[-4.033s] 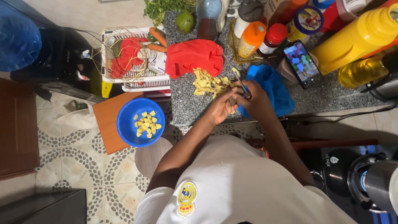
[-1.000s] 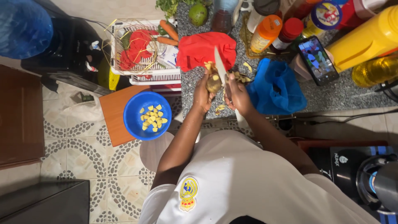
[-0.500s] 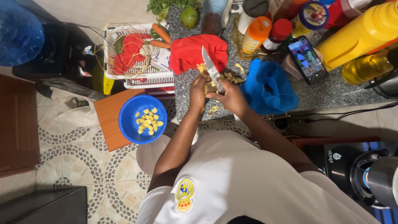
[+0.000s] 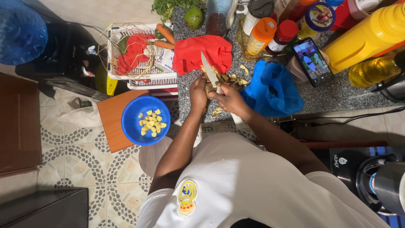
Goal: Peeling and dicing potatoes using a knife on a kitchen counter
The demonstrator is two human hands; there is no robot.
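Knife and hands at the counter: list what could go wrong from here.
1. The knife blade sits right beside the left hand, which holds the small piece being cut; a slip could nick the fingers.
2. The right hand works near the counter edge, so peels may drop to the floor.
3. The blue bowl rests on a board jutting off the counter; a left elbow bump might tip it.

A home kitchen: granite counter (image 4: 337, 99), oil bottles (image 4: 371, 38), vegetable rack (image 4: 139, 55).

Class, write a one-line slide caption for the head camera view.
Right hand works a steel knife on a small yellow piece held by the left hand, beside a blue bowl.
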